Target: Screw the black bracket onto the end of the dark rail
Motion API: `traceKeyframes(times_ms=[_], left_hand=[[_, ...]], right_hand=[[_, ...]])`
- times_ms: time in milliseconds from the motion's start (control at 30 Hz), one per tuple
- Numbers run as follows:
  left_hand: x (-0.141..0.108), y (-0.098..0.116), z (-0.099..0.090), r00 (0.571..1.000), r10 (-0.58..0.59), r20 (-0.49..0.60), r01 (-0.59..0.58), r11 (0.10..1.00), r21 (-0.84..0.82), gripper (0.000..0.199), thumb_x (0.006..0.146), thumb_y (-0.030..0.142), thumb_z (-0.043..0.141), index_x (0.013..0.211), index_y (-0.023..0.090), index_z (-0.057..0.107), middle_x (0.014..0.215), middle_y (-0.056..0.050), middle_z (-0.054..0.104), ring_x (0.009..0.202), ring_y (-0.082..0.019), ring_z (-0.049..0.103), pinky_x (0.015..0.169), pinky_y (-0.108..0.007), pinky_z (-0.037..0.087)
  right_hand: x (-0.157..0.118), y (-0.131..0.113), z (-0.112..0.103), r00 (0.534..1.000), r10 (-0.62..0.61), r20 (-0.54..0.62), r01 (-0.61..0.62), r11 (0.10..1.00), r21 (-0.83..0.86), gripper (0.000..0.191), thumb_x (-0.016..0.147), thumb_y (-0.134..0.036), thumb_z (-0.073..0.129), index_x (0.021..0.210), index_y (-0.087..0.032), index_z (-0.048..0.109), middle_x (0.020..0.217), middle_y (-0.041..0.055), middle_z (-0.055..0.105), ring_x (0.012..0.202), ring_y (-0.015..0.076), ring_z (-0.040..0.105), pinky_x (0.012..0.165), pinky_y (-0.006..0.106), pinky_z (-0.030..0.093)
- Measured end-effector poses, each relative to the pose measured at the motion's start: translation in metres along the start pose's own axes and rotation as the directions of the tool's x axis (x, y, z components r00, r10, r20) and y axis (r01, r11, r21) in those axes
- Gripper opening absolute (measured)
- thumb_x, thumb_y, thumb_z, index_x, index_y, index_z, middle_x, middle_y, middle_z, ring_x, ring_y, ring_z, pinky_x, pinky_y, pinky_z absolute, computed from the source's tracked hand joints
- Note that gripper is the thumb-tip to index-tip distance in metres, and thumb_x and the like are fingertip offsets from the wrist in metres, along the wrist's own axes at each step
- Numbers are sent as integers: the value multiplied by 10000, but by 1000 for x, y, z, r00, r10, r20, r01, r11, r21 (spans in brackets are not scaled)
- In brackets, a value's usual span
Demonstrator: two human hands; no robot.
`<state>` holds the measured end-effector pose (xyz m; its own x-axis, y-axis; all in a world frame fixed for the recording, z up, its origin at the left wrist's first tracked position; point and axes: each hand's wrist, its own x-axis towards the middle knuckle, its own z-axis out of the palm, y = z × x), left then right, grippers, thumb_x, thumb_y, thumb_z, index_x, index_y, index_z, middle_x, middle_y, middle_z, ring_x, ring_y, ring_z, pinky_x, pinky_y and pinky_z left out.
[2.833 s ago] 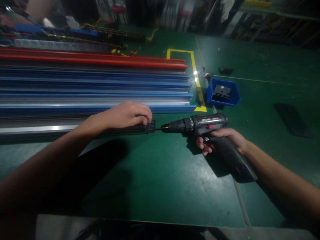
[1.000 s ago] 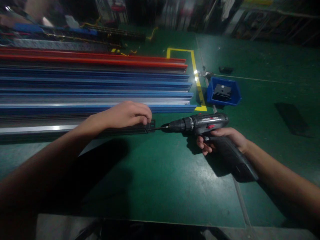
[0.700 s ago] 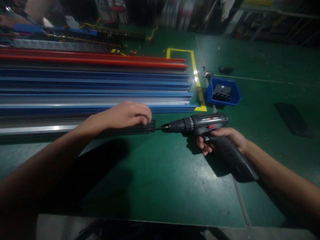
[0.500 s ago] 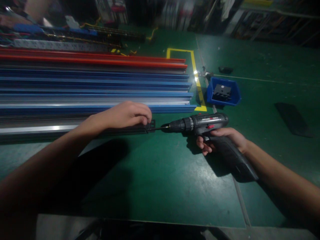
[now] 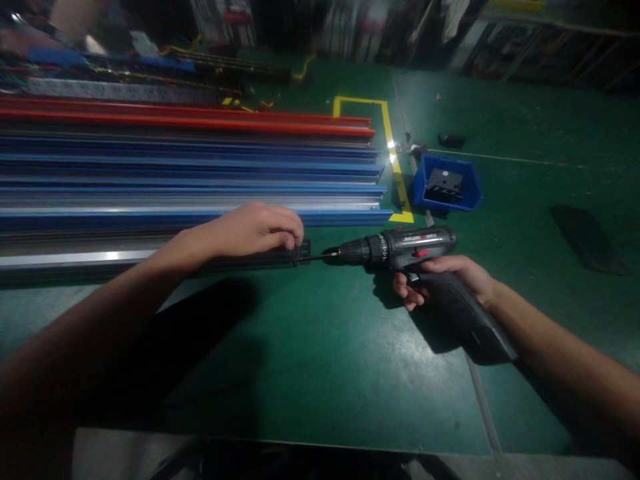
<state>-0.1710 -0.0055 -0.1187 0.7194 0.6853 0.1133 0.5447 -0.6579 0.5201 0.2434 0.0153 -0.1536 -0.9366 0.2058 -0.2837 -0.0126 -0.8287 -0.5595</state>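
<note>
My right hand (image 5: 440, 280) is wrapped round the grip of a black cordless drill (image 5: 420, 245), which points left. Its long thin bit (image 5: 320, 256) reaches to a small black end plate (image 5: 306, 249) at the right end of a dark metal profile (image 5: 100, 257). Over that end lies my left hand (image 5: 260, 230), its fingers bent and closed at the plate. What the fingertips pinch, if anything, is hidden under them.
Several blue profiles (image 5: 200, 180) and a red one (image 5: 200, 119) lie behind the dark one. A blue bin (image 5: 425, 200) with black plates stands at right, beside yellow tape (image 5: 395, 167). Farther right lies a dark flat piece (image 5: 587, 237). Wiring and another person's arm (image 5: 75, 20) are at back left.
</note>
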Motion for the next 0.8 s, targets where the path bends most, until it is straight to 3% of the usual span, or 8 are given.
traceKeyframes(times_ms=[800], left_hand=[[-1,-2,1,1000,13,-8,-13,1000,10,184,1010,258,556,989,246,739,1048,18,765,955,-134,718,882,-221,497]], right_hand=[[0,-1,2,1000,-9,26,8,1000,14,375,1006,-274,580,1219,14,692,1167,191,727,971,200,736,1000,362,578]])
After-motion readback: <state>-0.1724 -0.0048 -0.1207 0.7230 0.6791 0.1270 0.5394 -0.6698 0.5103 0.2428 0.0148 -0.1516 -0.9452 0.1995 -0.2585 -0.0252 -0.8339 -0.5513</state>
